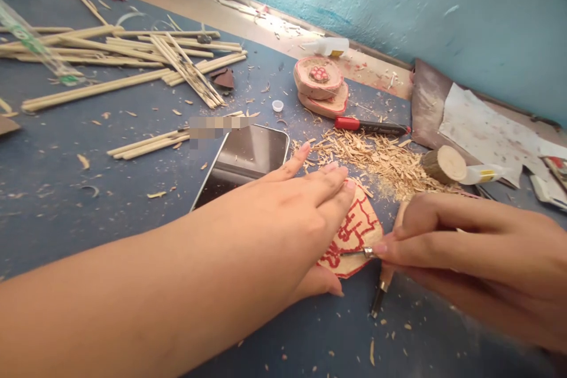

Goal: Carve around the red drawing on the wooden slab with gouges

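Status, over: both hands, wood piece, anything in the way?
Left hand spread over wood piece, partly covering it. Right hand gripping carving tool, tip at the piece. Phone and second tool close by.

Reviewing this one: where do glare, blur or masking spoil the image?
Head view: bright glare on the ledge below the blue wall; head view: paler reflection on the phone; head view: pixelation over part of some sticks; head view: right hand slightly soft.
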Available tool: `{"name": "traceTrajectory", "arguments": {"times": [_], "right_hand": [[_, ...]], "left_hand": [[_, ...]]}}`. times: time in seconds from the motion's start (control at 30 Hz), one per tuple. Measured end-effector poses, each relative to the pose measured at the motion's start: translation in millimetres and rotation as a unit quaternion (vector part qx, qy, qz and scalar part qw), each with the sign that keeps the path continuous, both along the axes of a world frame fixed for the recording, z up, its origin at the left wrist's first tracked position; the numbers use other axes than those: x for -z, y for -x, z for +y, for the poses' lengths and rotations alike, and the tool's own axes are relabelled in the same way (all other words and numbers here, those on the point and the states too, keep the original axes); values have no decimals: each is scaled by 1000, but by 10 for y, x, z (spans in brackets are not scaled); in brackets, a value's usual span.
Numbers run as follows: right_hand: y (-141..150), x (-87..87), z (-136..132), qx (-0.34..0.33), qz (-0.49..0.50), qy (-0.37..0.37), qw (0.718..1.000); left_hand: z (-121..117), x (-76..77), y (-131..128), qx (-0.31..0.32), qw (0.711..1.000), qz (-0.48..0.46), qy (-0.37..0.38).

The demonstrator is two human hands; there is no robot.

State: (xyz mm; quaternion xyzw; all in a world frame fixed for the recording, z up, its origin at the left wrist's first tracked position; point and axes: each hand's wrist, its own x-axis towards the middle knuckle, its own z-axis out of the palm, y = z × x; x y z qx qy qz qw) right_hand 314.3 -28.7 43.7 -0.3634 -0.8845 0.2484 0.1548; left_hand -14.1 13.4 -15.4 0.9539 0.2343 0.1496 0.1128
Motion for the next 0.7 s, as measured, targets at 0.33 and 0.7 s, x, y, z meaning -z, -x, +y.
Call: {"name": "traceTrajectory", "arguments": {"times": [0.33,0.7], "right_hand": [[-50,127,273,-53,49,78,994],[-105,12,92,0,-15,56,998]], "left_hand": [[8,-73,-300,-91,994,-22,53],[-54,-104,-2,-15,999,-15,35]]}}
